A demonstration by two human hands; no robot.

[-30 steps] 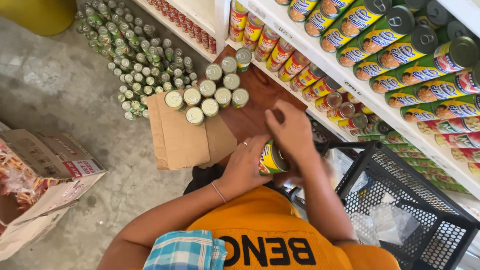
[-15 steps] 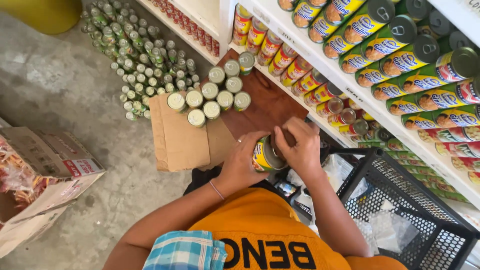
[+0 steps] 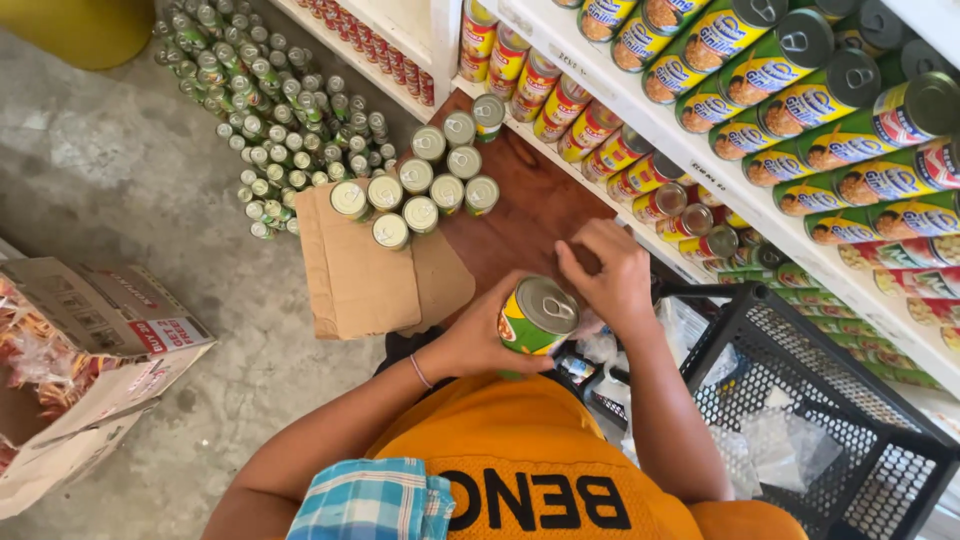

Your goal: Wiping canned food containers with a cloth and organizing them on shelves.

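A green and yellow tin can [image 3: 537,315] with a pull-tab lid is held upright in front of my chest. My left hand [image 3: 478,338] wraps around its side from below. My right hand [image 3: 607,275] rests against the can's right edge, fingers bent over the rim. Beyond my hands, several similar cans [image 3: 425,183] stand lid-up on a brown wooden surface [image 3: 530,205], partly on a flattened piece of cardboard [image 3: 360,265].
Shelves [image 3: 700,160] packed with lying cans run along the right. A black plastic basket [image 3: 810,420] sits at lower right. Several small bottles [image 3: 280,110] are clustered on the concrete floor. An open cardboard box [image 3: 80,340] with packets lies at the left.
The can has turned from tilted sideways to upright with its lid facing up. My right hand slid from covering it to its right edge.
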